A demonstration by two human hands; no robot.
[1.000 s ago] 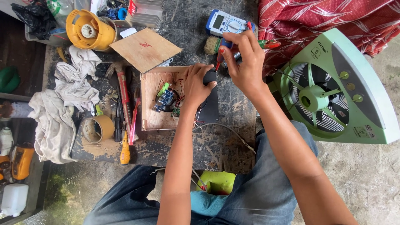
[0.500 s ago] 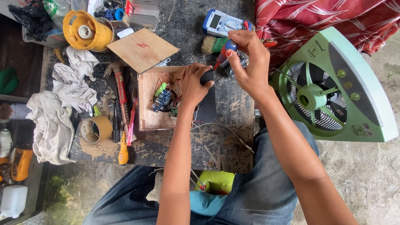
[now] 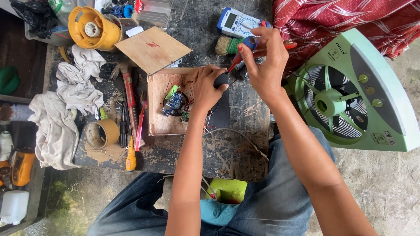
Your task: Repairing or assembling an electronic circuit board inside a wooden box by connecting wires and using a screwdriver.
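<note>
Your right hand (image 3: pixel 262 65) pinches the screwdriver (image 3: pixel 243 52), tip slanting down-left toward the black part (image 3: pixel 221 80) your left hand (image 3: pixel 205 89) grips.

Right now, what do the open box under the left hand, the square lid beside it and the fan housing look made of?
Open box: thin plywood, raw and unpainted; pale grain and visible edge layers. Square lid: same bare plywood look, with a red mark on it. Fan housing: moulded plastic, pale green, smooth matte; rounded edges and moulded grille ribs suggest it. The left hand rests at the box's right edge.
</note>
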